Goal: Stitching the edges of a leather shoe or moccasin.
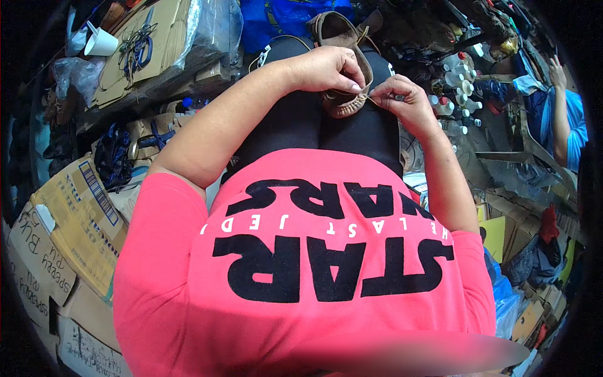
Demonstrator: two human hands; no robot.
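Observation:
A brown leather moccasin (pixel 344 109) lies across my thighs, its gathered, puckered toe seam turned toward me. My left hand (pixel 330 70) is closed on its edge, thumb and fingers bent at the seam. Just right of the toe, my right hand (pixel 405 100) is closed in a pinch. A thin strand seems to run from the seam to its fingertips; whether it is thread or a needle I cannot tell. The heel opening (pixel 336 28) points away from me, and loose laces hang beside it.
At the upper left, a bench holds cardboard sheets (pixel 166 31), dark-handled scissors (pixel 141 50) and a white cup (pixel 100 41). Several white bottles (pixel 455 81) stand at the right. Beyond them is another person's raised arm (pixel 561 119). Cardboard boxes (pixel 81 220) are stacked at the left.

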